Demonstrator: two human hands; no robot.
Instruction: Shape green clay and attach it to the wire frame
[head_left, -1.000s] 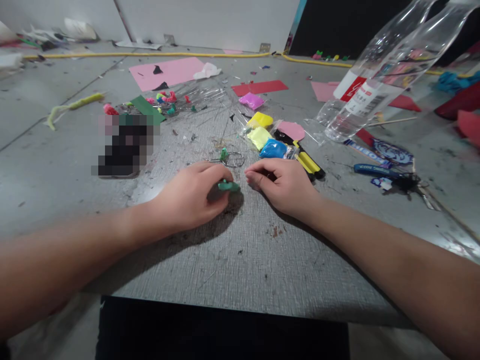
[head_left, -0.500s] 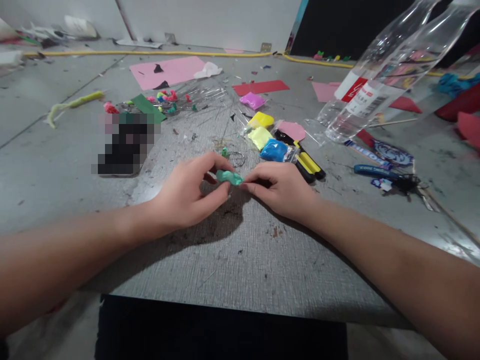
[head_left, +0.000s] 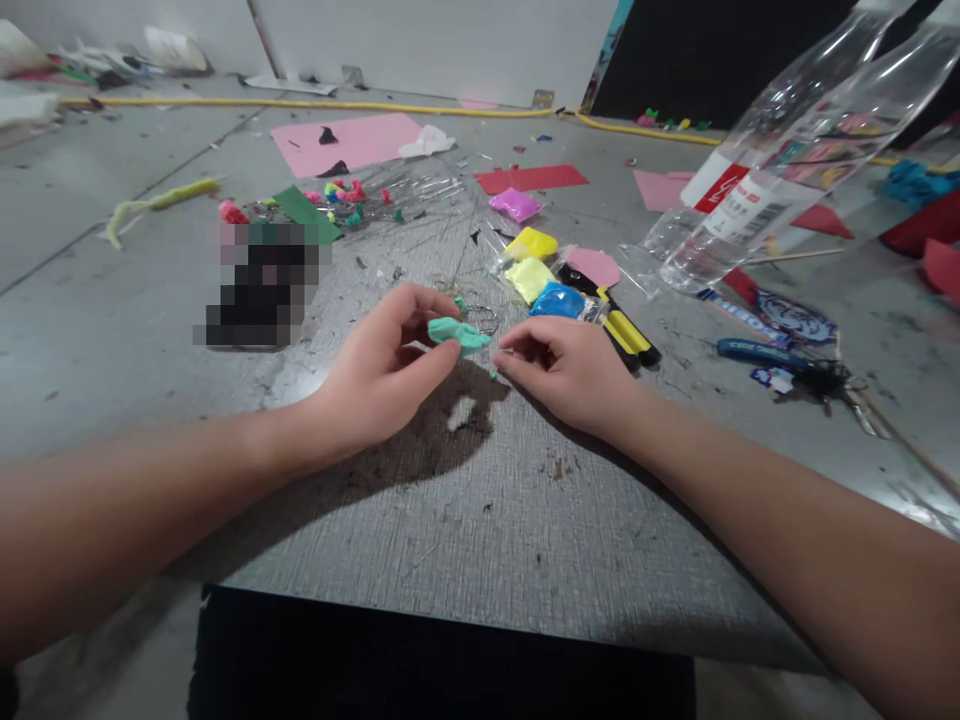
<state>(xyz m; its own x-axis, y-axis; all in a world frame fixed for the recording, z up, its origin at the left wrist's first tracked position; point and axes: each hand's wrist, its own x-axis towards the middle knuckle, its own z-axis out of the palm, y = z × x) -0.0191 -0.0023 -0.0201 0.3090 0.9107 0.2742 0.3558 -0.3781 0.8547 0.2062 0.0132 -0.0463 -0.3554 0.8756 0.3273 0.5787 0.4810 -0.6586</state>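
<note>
My left hand (head_left: 397, 360) pinches a lump of mint-green modelling clay (head_left: 456, 335) between thumb and fingers, above the grey table. The clay is flattened and creased, with a narrow end towards the right. Just beside that end is my right hand (head_left: 566, 370), its thumb and index tips slightly apart and off the clay. A tiny green crumb (head_left: 493, 375) shows just below my right thumb tip; whether it touches the thumb I cannot tell. Behind the clay lies a bent wire loop (head_left: 481, 319) with a small green piece (head_left: 460, 303) at its left.
Small packets of blue clay (head_left: 556, 299), yellow clay (head_left: 532, 243) and purple clay (head_left: 515, 205) lie beyond my right hand, near a yellow-black cutter (head_left: 628, 335). Two clear bottles (head_left: 739, 205) stand at right. A blurred dark phone-like object (head_left: 262, 290) lies at left, before pink paper (head_left: 360, 140).
My right fingertips have come away from the clay's narrow end and parted a little. My left hand has raised and tilted the clay slightly. A green crumb now shows near my right thumb.
</note>
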